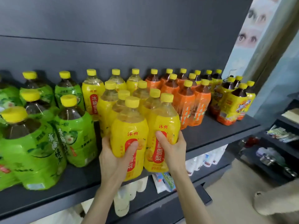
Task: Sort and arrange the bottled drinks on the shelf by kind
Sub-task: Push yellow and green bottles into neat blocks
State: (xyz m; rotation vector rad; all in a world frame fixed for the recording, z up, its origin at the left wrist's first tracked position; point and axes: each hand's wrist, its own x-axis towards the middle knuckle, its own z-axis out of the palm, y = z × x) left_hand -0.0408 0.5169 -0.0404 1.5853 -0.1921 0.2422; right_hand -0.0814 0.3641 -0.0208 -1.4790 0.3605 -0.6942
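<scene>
Two yellow-labelled bottles stand side by side at the front edge of the dark shelf. My left hand grips the left yellow bottle low on its label. My right hand grips the right yellow bottle the same way. Behind them stand several more yellow bottles. Green-labelled bottles fill the shelf's left part. Orange-labelled bottles stand to the right, then yellow-and-orange-labelled dark tea bottles at the far right.
A dark back panel rises behind the bottles. Below this shelf, a lower shelf holds white bottles and small packets. Another rack with mixed goods stands at the right.
</scene>
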